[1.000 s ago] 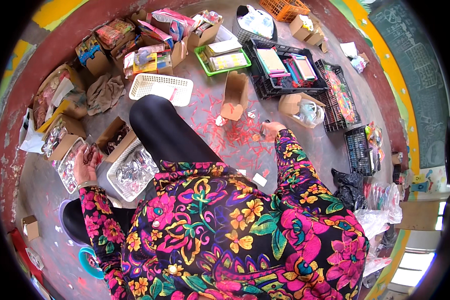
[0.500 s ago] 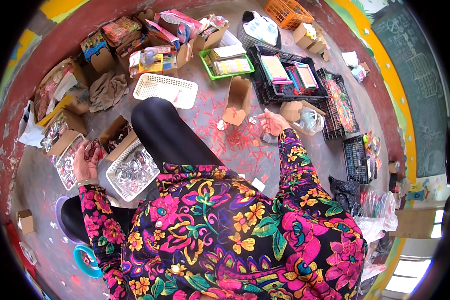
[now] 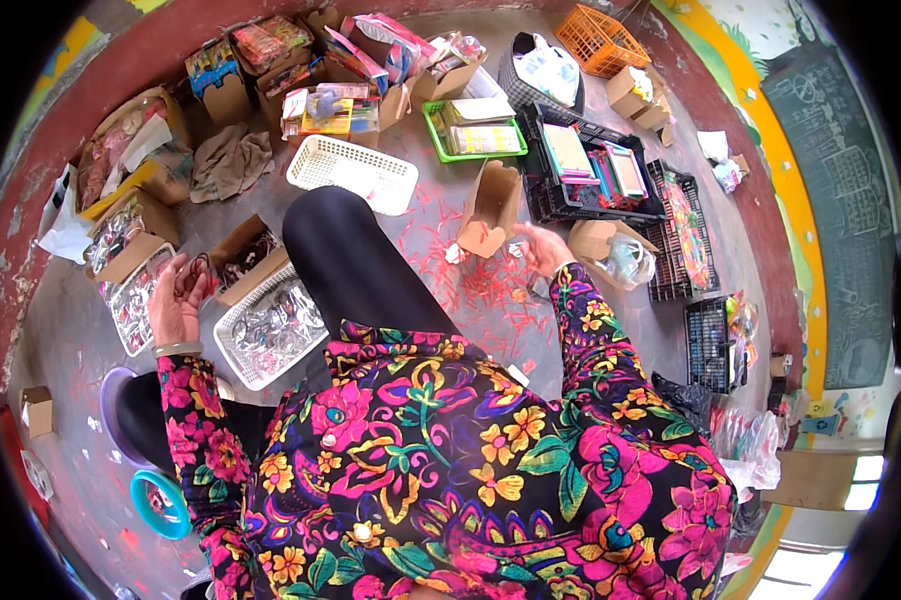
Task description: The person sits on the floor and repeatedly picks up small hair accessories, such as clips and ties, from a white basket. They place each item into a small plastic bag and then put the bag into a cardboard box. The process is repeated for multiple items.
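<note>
My left hand [image 3: 176, 308] is raised at the left, its fingers curled around a small dark looped thing [image 3: 195, 278] whose kind I cannot make out. Close by it are a white basket of shiny wrapped pieces [image 3: 136, 325] and a cardboard box [image 3: 243, 250] with dark items. My right hand [image 3: 547, 250] reaches ahead with fingers stretched out, beside an open cardboard box [image 3: 493, 205]; nothing shows in it. Red strips [image 3: 486, 280] lie scattered on the floor around that box, and one or two lie on its front flap.
A white basket of wrapped pieces [image 3: 274, 330] stands by my bent knee [image 3: 341, 235]. Ahead are a white basket [image 3: 381, 180], a green basket [image 3: 449, 150] and a black crate of notebooks [image 3: 546, 205]. A box with a clear bag [image 3: 626, 258] sits right of my right hand.
The whole view has shifted slightly. My right hand has turned, its fingers now pointing toward the open box. My left hand keeps hold of the dark looped thing.
</note>
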A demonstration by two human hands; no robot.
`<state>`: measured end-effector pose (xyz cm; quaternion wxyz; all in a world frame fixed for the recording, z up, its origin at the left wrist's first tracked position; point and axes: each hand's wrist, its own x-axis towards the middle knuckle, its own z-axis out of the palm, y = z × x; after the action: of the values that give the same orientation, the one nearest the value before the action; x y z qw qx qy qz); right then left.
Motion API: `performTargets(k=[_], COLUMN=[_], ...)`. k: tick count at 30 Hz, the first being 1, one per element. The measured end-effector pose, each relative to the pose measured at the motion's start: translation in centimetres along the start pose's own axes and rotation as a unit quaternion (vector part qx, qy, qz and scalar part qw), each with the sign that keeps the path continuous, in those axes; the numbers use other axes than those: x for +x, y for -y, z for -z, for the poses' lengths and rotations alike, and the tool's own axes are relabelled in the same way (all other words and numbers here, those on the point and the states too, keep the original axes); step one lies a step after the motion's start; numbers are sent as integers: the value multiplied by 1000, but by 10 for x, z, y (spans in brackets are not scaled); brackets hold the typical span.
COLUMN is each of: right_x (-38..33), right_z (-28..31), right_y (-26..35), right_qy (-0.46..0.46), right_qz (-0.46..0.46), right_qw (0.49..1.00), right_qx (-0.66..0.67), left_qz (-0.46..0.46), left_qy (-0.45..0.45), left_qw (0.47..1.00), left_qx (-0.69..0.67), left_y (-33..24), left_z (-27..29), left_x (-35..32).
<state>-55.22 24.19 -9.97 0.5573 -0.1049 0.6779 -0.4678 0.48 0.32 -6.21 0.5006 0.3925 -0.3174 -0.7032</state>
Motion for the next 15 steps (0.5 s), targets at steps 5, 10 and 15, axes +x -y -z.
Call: performTargets(k=[5,10,15], right_x=[-4,-37,-45], right_z=[-76,-234,-374], right_y=[68,133,141], right_qy=[163,286,418], right_qz=[119,213,256], right_qw=[979,929,846], right_qx=[10,-98,-210], left_qz=[15,-13,-46], left_qy=[22,62,43], left_qw=[998,993,993], left_qx=[-59,-96,-102], left_y=[2,-27,-62], left_z=[-4,-41,-68], left_x=[0,-15,-32])
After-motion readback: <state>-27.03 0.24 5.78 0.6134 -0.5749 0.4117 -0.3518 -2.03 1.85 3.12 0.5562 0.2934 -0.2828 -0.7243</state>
